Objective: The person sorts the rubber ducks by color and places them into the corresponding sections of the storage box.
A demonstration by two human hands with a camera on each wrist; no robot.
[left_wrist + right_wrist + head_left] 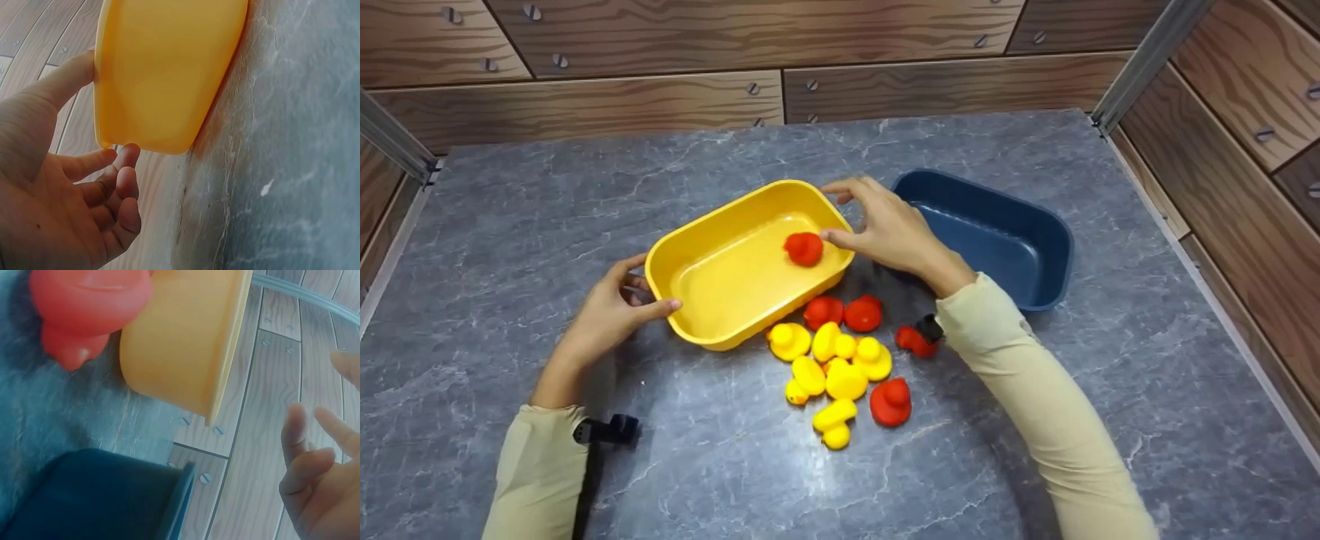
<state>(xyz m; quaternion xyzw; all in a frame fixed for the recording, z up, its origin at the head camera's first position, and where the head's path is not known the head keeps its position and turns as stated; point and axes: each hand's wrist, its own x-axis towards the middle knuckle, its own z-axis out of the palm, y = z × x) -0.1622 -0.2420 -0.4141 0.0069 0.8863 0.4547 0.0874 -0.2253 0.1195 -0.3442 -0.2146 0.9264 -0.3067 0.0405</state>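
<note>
The left hand (604, 311) pinches a yellow rectangular plastic tub (724, 289) at its edge; the spread right hand (891, 226) stands apart.

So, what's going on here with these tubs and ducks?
A person's left hand grips one end of a yellow tub. Their right hand is at the other end, fingers apart from the tub in the right wrist view. One red duck is inside. More red ducks and several yellow ducks lie on the table, nearer the person. A dark blue tub stands to the right, partly hidden by the right hand.
</note>
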